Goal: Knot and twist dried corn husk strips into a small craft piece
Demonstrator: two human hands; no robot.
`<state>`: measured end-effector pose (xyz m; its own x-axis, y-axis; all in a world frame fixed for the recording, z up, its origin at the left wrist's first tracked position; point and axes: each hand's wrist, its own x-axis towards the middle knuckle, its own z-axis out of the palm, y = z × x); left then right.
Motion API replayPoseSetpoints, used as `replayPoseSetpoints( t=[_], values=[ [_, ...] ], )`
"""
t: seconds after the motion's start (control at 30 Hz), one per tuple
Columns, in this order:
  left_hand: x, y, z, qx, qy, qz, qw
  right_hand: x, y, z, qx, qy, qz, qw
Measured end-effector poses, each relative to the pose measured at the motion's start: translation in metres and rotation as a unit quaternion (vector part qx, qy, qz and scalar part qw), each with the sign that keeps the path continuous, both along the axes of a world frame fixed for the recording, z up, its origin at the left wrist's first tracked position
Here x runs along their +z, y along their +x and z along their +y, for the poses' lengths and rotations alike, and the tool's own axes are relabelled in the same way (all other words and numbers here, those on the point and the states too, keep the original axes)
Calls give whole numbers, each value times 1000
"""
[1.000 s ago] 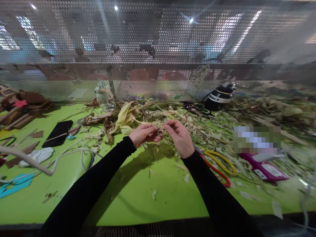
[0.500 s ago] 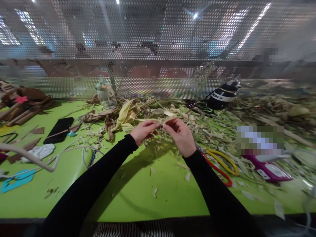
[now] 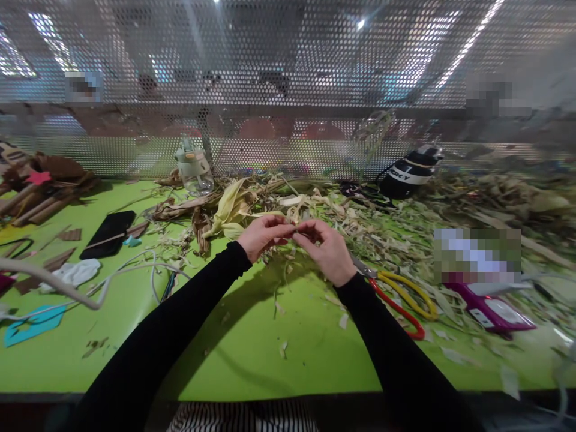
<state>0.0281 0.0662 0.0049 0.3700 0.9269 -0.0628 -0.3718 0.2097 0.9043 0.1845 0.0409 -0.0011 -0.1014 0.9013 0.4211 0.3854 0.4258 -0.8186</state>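
My left hand [image 3: 265,236] and my right hand [image 3: 327,251] meet fingertip to fingertip above the table, each closed in a pinch. Between them is a small piece of dry corn husk, mostly hidden by the fingers, so its shape cannot be made out. Just behind my left hand lies a pale yellow corn husk [image 3: 230,207], amid brown dried leaves [image 3: 189,210]. Scissors [image 3: 400,294] with one red and one yellow handle lie beside my right wrist, partly under the sleeve.
A clear bottle [image 3: 195,171] and a black bottle [image 3: 409,174] stand at the back by a perforated metal screen [image 3: 288,54]. Left are a black phone [image 3: 108,235], white cables [image 3: 150,264] and a crumpled tissue [image 3: 76,275]. A purple tool [image 3: 495,309] lies right, among husk scraps.
My fingertips have drawn closer together, and my right fingers have lowered slightly and curled in. The view has shifted a little; the things on the table stay put.
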Motion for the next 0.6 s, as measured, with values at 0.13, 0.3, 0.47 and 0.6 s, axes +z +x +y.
replayPoseSetpoints(
  t=[0.13,0.3,0.47,0.6],
  values=[
    [1,0,-1,-12,33,25,999,1,0,-1,21,-64,102,992],
    [5,-1,-2,-45,29,35,998,2,0,-1,33,-134,204,969],
    [5,-3,-2,-55,12,49,997,2,1,2,24,-132,203,970],
    [4,-3,-2,-39,11,47,998,0,1,4,15,-115,169,979]
  ],
)
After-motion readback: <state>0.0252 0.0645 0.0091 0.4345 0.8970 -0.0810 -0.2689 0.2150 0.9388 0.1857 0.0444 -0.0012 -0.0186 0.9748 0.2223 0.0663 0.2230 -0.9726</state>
